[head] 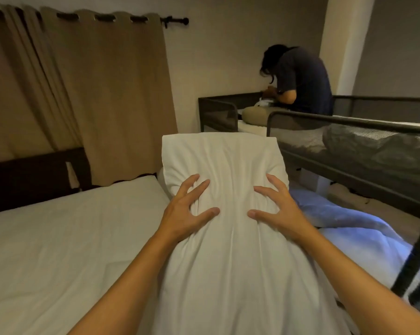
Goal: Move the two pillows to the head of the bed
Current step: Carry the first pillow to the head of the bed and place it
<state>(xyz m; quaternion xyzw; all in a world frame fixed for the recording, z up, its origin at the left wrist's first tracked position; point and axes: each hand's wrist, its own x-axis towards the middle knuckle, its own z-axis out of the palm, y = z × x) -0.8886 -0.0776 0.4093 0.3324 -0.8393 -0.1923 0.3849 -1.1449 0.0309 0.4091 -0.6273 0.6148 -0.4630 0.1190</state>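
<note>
Because the pillow (224, 180) is big and soft, we grip it with both hands, the left hand (188, 209) and the right hand (278, 209) with fingers spread and pressed into its cover. It hangs at the right edge of the bed (59, 238) (headboard (35, 175) ahead); we cannot identify a second pillow.
</note>
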